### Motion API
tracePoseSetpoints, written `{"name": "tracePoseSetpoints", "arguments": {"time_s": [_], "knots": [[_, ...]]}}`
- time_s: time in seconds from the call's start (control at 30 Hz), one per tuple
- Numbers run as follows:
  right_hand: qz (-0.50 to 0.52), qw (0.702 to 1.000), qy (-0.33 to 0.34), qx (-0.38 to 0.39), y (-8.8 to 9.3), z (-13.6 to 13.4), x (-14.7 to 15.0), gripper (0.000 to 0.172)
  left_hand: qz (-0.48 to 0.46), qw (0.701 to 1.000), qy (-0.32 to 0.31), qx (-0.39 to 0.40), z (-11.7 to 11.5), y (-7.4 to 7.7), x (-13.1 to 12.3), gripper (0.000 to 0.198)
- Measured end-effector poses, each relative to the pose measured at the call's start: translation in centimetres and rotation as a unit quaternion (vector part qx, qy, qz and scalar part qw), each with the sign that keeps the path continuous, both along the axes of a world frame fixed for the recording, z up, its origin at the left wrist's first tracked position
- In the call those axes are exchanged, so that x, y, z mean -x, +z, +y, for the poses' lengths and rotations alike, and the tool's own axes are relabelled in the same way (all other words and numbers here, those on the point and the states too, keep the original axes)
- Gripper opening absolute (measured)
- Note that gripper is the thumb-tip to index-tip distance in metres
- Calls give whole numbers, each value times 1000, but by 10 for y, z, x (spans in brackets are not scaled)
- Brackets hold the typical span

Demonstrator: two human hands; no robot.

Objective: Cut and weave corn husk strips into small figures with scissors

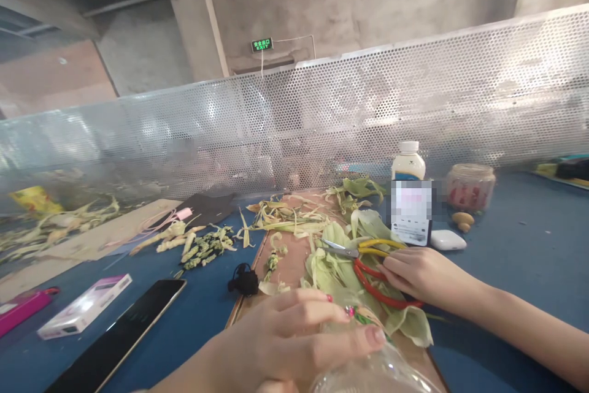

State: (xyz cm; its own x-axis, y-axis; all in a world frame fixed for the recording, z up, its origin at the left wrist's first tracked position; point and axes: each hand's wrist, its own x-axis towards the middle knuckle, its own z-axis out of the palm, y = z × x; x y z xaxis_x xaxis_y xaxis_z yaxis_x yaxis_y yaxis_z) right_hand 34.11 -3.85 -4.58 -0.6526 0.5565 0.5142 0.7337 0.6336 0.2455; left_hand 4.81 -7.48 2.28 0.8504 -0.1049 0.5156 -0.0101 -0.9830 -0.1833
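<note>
My right hand (421, 273) is closed on the handles of a pair of scissors (347, 251), one loop yellow and one red. Their blades lie partly open over pale green corn husks (329, 267). Nearer to me, my left hand (294, 338) curves over a clear plastic container (368, 377), its thumb and fingers against it. Most of the container is cut off by the frame's bottom edge. Something small, pink and green (361, 314) shows beyond the fingertips; its kind is unclear. The husks are spread over a brown board (288, 261).
On the blue table, left of the board, are a black phone (126, 331), a white box (85, 306), braided husk pieces (209, 249) and a black bundle (243, 281). Behind my right hand stand a lit phone (409, 221), a white bottle (408, 163), a jar (470, 187) and a white case (448, 240).
</note>
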Motion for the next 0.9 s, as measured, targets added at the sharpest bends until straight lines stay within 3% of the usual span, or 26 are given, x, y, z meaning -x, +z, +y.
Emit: {"name": "tracePoseSetpoints", "arguments": {"time_s": [0.1, 0.27, 0.4, 0.6, 0.9], "knots": [[1, 1000, -4, 2, 0, 0, 0, 29, -33, 999, -10, 0, 1, -2, -1, 43], [1, 1000, 0, -8, 2, -1, 1, 30, 5, 1000, -2, 13, 1, -1, 1, 45], [-5, 1000, -2, -6, 0, 0, 0, 29, -34, 999, -1, 11, 1, -2, 1, 43], [-4, 1000, -3, -6, -2, 2, -2, 29, -12, 1000, -5, 18, 0, 0, 1, 44], [-3, 1000, -3, -2, 4, -2, 2, 29, -23, 999, 25, 2, 0, -5, 1, 44]]}}
